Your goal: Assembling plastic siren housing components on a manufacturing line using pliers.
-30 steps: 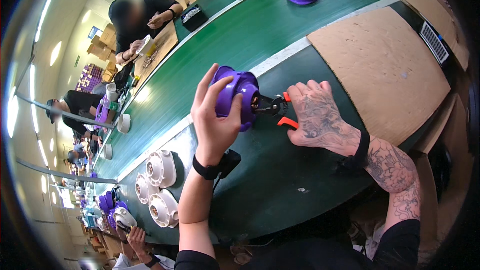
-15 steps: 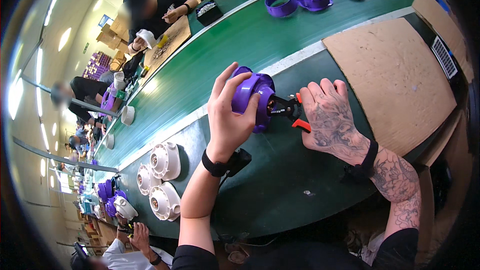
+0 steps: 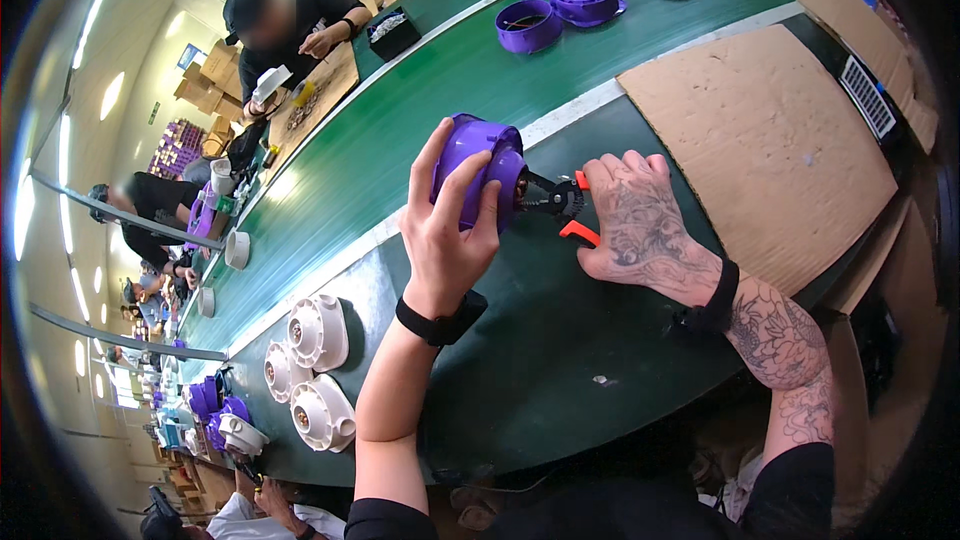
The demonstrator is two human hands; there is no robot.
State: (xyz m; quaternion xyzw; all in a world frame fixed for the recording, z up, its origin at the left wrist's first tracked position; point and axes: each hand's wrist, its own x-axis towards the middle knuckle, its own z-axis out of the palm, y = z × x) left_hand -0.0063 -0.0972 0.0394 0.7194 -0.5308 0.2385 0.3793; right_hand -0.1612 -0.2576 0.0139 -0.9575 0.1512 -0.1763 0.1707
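Well, nearest of all, each bare wrist carries a black strap, and both hands are busy above the table (image 3: 560, 370). The left hand (image 3: 450, 235) cups a purple housing (image 3: 495, 145) with fingers spread around its wall; the right hand (image 3: 635, 215) is wrapped about the orange grips of black-headed pliers (image 3: 562, 200). The housing lies sideways in the air, its axis running roughly left to right, mouth turned to the right. The pliers point left along much the same line, their tip at that mouth, where I can't make out what they touch.

The housing is stepped, round and glossy, like smooth moulded plastic. To the left, three white housings (image 3: 318, 333) sit close together on the dull green tabletop, coppery bits at their centres. A scuffed cardboard sheet (image 3: 760, 150) lies to the right.

Past a pale strip runs a shiny green belt (image 3: 380, 140), bearing a purple ring (image 3: 525, 42) beside another purple housing (image 3: 583, 6). Beyond it, a co-worker in black (image 3: 310, 15) holds a white piece (image 3: 270, 85). On the far wall, a blue-and-white notice (image 3: 187, 57) is too small to read.
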